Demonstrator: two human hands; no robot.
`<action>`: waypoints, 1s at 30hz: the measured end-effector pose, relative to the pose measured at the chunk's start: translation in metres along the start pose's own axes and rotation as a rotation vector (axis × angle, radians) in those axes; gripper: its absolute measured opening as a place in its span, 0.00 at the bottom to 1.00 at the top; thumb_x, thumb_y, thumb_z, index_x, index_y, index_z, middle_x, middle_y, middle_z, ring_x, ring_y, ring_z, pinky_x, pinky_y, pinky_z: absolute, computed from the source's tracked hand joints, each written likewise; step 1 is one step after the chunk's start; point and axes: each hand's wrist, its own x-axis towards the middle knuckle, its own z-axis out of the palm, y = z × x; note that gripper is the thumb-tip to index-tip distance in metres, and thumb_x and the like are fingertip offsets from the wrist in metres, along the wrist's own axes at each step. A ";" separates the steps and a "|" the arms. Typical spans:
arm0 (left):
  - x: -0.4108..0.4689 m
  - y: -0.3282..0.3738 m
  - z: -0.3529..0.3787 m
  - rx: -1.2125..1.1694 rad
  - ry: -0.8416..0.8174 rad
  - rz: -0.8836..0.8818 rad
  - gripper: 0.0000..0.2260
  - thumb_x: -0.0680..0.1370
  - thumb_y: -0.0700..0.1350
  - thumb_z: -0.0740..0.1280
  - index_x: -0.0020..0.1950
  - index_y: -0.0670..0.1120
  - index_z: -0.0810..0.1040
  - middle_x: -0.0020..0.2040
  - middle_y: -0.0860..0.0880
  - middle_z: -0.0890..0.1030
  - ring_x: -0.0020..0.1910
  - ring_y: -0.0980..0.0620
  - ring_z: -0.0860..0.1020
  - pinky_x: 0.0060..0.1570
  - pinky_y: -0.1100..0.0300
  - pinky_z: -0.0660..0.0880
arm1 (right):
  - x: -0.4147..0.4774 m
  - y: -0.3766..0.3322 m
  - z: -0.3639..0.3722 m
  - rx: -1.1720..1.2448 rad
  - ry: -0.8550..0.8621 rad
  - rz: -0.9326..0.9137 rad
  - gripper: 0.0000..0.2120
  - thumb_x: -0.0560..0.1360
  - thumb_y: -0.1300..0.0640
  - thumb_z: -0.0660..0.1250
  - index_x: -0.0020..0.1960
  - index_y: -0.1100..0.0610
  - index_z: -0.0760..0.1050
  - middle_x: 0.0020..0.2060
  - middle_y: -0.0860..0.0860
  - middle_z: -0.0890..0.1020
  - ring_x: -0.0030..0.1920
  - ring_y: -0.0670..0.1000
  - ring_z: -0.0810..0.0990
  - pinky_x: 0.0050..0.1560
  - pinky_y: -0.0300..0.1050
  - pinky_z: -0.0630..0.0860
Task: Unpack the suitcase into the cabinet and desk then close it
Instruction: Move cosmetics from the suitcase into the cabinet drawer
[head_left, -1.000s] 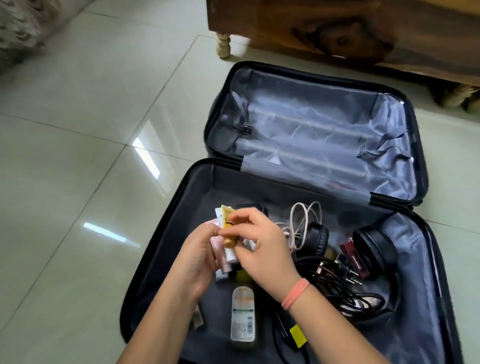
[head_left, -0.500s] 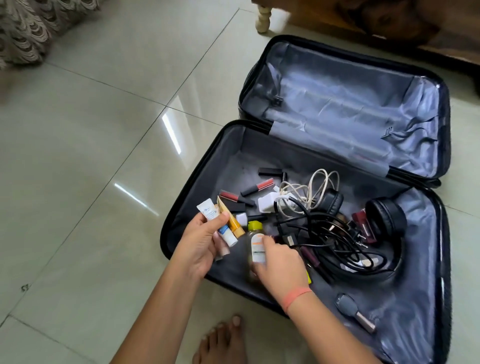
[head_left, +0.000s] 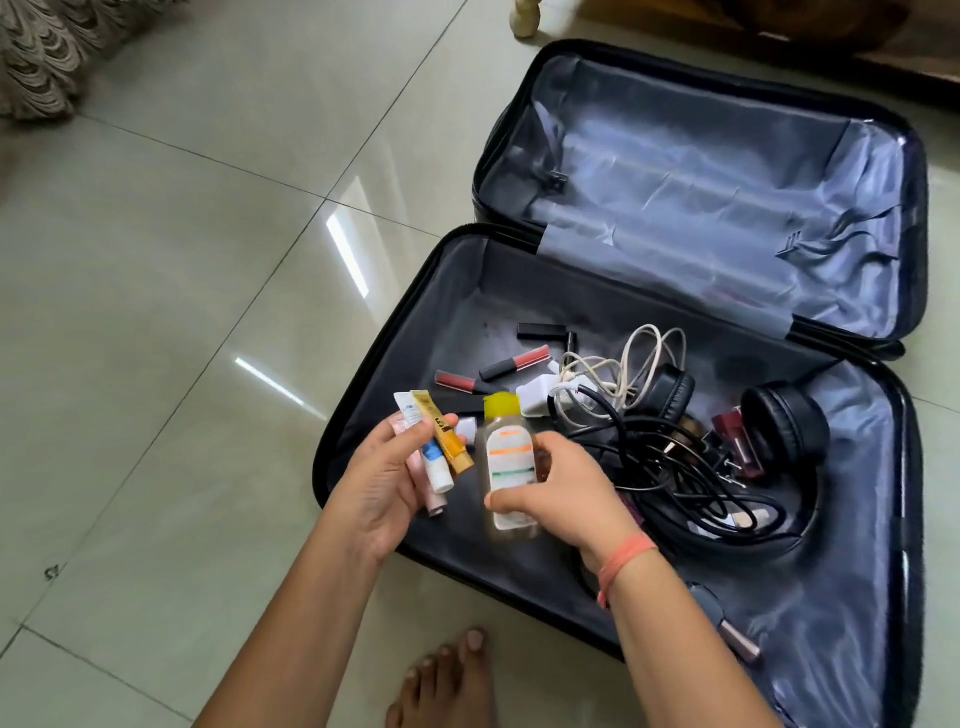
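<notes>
A black suitcase (head_left: 363, 395) lies open on the tiled floor, its grey-lined lid (head_left: 701, 171) flat behind it. My left hand (head_left: 379, 483) grips a bunch of small tubes (head_left: 441, 441): white, yellow and pink. My right hand (head_left: 566, 493) holds a clear bottle with a yellow cap (head_left: 506, 457) above the suitcase's near half. Inside lie lipsticks (head_left: 514, 364), a white charger with cable (head_left: 597, 379), black headphones (head_left: 779, 431) and tangled black cables (head_left: 660, 467).
A wooden furniture leg (head_left: 524, 18) stands beyond the lid at the top. Patterned fabric (head_left: 47, 47) hangs at the top left. My bare foot (head_left: 447, 680) rests on the floor by the suitcase's near edge. A makeup brush (head_left: 727, 629) lies near the right corner.
My right hand let go of the yellow tube, reached down for the bottle and has lifted it up beside the tubes. The view shifted left and back.
</notes>
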 end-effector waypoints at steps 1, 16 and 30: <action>0.003 0.000 0.002 -0.001 0.003 -0.008 0.06 0.79 0.39 0.62 0.53 0.42 0.76 0.48 0.44 0.84 0.42 0.49 0.84 0.44 0.56 0.81 | 0.003 -0.003 -0.002 0.078 0.006 -0.022 0.28 0.47 0.48 0.75 0.46 0.49 0.75 0.44 0.46 0.83 0.46 0.50 0.83 0.51 0.54 0.80; -0.023 0.042 0.074 -0.104 -0.054 -0.029 0.13 0.78 0.36 0.54 0.56 0.43 0.76 0.46 0.44 0.84 0.42 0.48 0.82 0.45 0.54 0.80 | -0.008 -0.080 -0.073 0.347 -0.089 -0.115 0.21 0.71 0.68 0.69 0.61 0.56 0.69 0.49 0.51 0.82 0.42 0.42 0.82 0.40 0.37 0.77; -0.346 0.186 0.256 -0.067 -0.076 -0.366 0.17 0.79 0.43 0.54 0.48 0.40 0.82 0.40 0.41 0.84 0.34 0.47 0.83 0.34 0.57 0.79 | -0.350 -0.221 -0.214 -0.320 0.044 -0.378 0.39 0.77 0.55 0.61 0.77 0.46 0.39 0.64 0.52 0.60 0.69 0.55 0.64 0.67 0.45 0.60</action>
